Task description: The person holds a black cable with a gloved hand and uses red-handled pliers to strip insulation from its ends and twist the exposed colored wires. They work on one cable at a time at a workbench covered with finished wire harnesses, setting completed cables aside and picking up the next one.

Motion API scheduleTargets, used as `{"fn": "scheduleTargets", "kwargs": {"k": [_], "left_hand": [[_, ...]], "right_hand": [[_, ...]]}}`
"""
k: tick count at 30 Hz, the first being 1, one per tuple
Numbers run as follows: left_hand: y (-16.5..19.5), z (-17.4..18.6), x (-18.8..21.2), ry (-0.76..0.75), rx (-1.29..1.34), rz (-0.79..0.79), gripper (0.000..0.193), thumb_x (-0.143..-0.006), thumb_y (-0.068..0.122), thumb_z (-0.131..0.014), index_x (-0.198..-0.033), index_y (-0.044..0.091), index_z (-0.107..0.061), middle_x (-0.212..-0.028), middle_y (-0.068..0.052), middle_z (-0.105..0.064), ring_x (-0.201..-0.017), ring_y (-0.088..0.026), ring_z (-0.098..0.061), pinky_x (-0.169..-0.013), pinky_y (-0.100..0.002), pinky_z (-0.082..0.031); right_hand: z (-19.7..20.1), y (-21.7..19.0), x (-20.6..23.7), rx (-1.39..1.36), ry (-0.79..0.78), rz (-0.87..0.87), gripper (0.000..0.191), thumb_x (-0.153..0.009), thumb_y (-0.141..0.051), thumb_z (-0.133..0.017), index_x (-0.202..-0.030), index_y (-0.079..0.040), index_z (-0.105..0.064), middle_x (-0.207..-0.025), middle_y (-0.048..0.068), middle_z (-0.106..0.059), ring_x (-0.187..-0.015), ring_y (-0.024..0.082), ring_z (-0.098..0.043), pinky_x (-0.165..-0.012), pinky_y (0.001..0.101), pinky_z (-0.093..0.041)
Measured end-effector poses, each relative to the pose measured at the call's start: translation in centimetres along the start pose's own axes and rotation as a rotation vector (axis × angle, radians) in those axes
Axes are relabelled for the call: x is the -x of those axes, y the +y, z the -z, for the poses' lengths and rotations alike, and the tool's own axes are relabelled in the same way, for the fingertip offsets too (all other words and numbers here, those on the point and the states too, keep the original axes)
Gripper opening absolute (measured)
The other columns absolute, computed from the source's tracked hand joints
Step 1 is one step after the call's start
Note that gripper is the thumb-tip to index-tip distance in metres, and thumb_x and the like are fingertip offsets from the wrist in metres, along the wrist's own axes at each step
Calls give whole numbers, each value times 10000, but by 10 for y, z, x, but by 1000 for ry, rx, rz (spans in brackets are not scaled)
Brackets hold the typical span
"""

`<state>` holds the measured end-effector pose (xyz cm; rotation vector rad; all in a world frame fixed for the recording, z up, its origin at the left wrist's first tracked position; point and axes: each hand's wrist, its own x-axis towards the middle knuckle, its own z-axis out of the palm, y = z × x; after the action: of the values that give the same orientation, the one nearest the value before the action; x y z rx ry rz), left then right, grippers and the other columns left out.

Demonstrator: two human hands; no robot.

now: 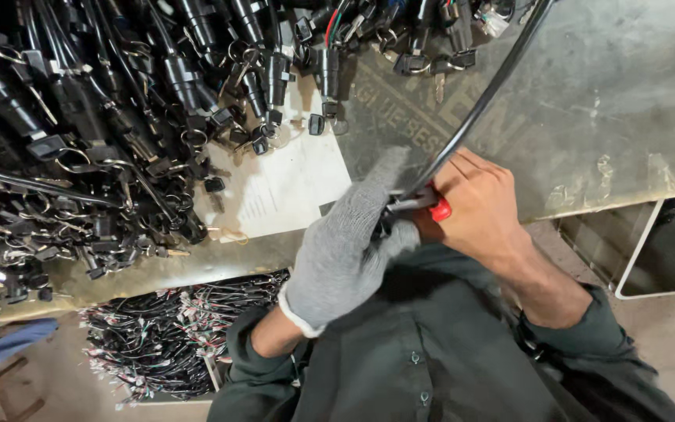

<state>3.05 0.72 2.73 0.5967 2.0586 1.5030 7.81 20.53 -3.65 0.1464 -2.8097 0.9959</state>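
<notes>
My left hand (349, 242) wears a grey knit glove and is closed around the end of a long black cable (482, 101) at the bench's near edge. The cable runs up and to the right, out of the top of the view. My bare right hand (482, 207) grips a small tool with a red handle (439, 209) and a metal tip, pressed against the cable end between both hands. The cable end itself is hidden by my fingers.
A big heap of black key-switch assemblies with keys and wires (95, 133) covers the left of the metal bench (611, 101). A white paper sheet (287, 184) lies beside it. A bin of thin multicoloured wire harnesses (166, 336) sits below the bench edge.
</notes>
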Motion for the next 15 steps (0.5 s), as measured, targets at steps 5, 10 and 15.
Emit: {"fn": "scheduleTargets", "kwargs": {"k": [5, 10, 15], "left_hand": [[-9, 5, 0, -386, 625, 150, 758, -1029, 153, -685, -1685, 36, -324, -1100, -14, -613, -895, -99, -552, -837, -274, -505], [-14, -2, 7, -314, 544, 99, 702, -1045, 176, -683, -1664, 49, -375, -1068, -30, -632, -877, -91, -572, -887, -279, -547], [-13, -4, 8, -86, 249, 105, 624, -1009, 191, -651, -1570, 58, -413, -1274, -68, -677, -938, -129, -650, -868, -293, -560]], "right_hand": [[-3, 17, -12, -280, 94, 252, 253, -862, -108, -821, -909, -40, -582, -890, 83, -635, -886, 332, -669, -768, 422, -531], [-7, 25, -13, -264, -16, 202, 282, -873, -63, -820, -839, -47, -540, -847, 72, -624, -848, 311, -677, -739, 398, -536], [-7, 29, -16, -84, -1, 120, 237, -839, -214, -826, -919, -77, -650, -936, 73, -663, -864, 305, -634, -773, 411, -519]]}}
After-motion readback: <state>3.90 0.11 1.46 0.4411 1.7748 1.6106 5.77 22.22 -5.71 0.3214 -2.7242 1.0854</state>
